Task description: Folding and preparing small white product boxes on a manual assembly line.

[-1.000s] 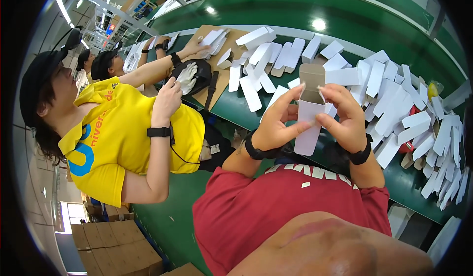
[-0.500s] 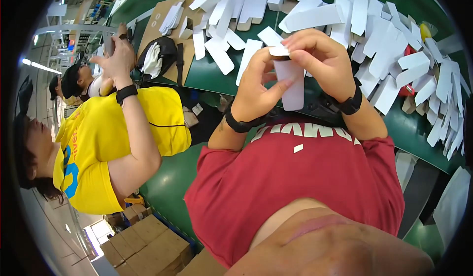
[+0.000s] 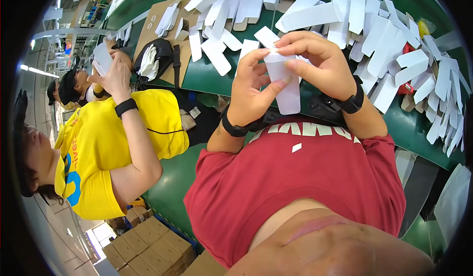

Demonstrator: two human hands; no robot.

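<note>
Both of my hands hold one small white cardboard box (image 3: pixel 285 85) upright in front of my red shirt. My left hand (image 3: pixel 252 90) grips its left side, thumb pressed on the front. My right hand (image 3: pixel 318 62) covers the box's top end with fingers curled over the flap. Each wrist carries a black band. Just beyond my hands, many flat white box blanks (image 3: pixel 374 27) lie scattered on the green table (image 3: pixel 207 81).
A person in a yellow shirt (image 3: pixel 111 143) works at my left, a hand (image 3: pixel 116 74) raised with a white blank. A black bag (image 3: pixel 155 59) rests on a brown cardboard sheet (image 3: pixel 148 30). Brown cartons (image 3: pixel 148 249) are stacked on the floor at lower left.
The box has come down closer to my chest, and my right hand has closed over its top end. The person in yellow has raised a hand with a blank.
</note>
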